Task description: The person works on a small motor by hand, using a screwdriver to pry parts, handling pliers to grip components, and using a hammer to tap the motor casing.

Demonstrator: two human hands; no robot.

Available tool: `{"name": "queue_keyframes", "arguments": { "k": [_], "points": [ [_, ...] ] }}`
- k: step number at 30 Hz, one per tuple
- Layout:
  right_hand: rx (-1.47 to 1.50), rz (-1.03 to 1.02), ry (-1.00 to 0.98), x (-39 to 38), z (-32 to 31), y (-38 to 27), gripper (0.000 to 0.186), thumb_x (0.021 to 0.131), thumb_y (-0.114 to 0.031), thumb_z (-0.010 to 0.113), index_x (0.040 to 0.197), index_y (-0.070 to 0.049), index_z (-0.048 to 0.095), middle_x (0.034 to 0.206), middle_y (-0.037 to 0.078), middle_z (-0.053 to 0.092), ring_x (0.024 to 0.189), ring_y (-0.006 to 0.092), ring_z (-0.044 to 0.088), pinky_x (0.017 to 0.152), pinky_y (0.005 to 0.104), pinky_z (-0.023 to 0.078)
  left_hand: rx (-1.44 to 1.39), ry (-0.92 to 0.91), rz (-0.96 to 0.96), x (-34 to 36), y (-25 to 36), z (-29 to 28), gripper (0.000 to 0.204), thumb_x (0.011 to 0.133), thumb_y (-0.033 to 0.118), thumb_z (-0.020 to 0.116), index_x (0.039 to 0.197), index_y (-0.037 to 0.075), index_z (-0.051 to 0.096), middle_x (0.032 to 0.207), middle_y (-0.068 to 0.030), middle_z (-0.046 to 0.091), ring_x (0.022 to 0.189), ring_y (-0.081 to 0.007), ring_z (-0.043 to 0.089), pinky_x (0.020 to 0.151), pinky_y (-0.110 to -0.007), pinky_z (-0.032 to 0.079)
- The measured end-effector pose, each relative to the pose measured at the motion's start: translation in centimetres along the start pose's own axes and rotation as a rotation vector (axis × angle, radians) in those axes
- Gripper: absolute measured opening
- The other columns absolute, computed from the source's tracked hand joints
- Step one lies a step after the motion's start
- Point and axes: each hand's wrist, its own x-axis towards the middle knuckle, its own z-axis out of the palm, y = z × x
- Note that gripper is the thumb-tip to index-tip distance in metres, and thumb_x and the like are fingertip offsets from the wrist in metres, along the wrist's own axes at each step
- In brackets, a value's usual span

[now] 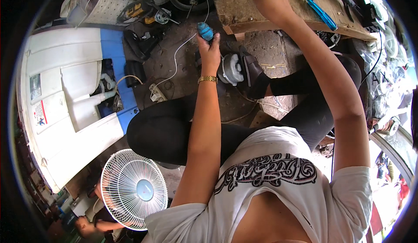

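My left hand, with a gold bracelet at the wrist, is closed around a rounded blue object with darker bands; its kind is unclear. Close by runs a thin white cord. Over the wooden bench, my right hand has its fingers bent together at the upper edge of the picture. What they hold, if anything, is cut off there. A slim blue tool lies on the bench to the right of this hand.
A round grey metal part sits on the floor by my shoe. At left stands a white and blue appliance body, with a white fan below it. A power strip and a yellow-black power tool lie farther off.
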Motion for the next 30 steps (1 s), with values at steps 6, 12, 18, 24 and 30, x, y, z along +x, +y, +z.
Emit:
{"name": "queue_keyframes", "arguments": {
  "k": [6,12,18,24,30],
  "points": [
    [-0.035,-0.052,0.027,-0.4,0.2,0.1,0.026,0.098,-0.015,0.054,0.112,0.007,0.060,0.104,0.026,0.065,0.095,0.0447,0.061,0.079,0.0469,0.049,0.090,0.001,0.028,-0.2,0.2,0.0,0.048,0.099,0.022,0.064,0.135,0.003,0.041,0.112,-0.0046,0.053,0.102,-0.0187,0.050,0.098,-0.033,0.038],
    [-0.020,-0.017,-0.006,-0.9,0.1,-0.2,0.029,0.098,-0.017,0.055,0.115,0.007,0.059,0.107,0.027,0.065,0.095,0.0452,0.062,0.078,0.0469,0.050,0.079,0.013,0.021,-0.4,-0.2,0.1,0.052,0.099,0.024,0.064,0.138,0.003,0.038,0.113,-0.0047,0.053,0.102,-0.0188,0.050,0.098,-0.033,0.038],
    [-0.027,-0.077,0.045,-1.0,0.4,0.0,0.028,0.098,-0.017,0.055,0.113,0.007,0.059,0.104,0.027,0.065,0.094,0.0458,0.062,0.076,0.0475,0.050,0.059,0.037,0.025,-0.5,-0.2,0.1,0.057,0.098,0.022,0.064,0.143,0.003,0.033,0.114,-0.0045,0.053,0.102,-0.0182,0.050,0.098,-0.032,0.038],
    [-0.009,-0.037,-0.042,-1.2,0.5,0.0,0.026,0.098,-0.016,0.055,0.107,0.007,0.059,0.100,0.028,0.064,0.091,0.0460,0.062,0.075,0.0476,0.049,0.103,0.037,0.046,-0.5,-0.1,0.3,0.058,0.098,0.022,0.065,0.143,0.004,0.034,0.118,-0.0062,0.054,0.107,-0.0199,0.050,0.100,-0.033,0.037],
    [-0.085,-0.180,-0.110,0.1,1.6,-0.8,0.025,0.098,-0.022,0.054,0.106,0.001,0.061,0.096,0.023,0.067,0.088,0.0422,0.064,0.074,0.0472,0.052,0.190,-0.022,0.014,0.1,0.3,0.7,0.059,0.096,0.021,0.066,0.142,0.000,0.035,0.123,-0.0111,0.054,0.112,-0.0242,0.052,0.103,-0.037,0.037]
  ]
}}
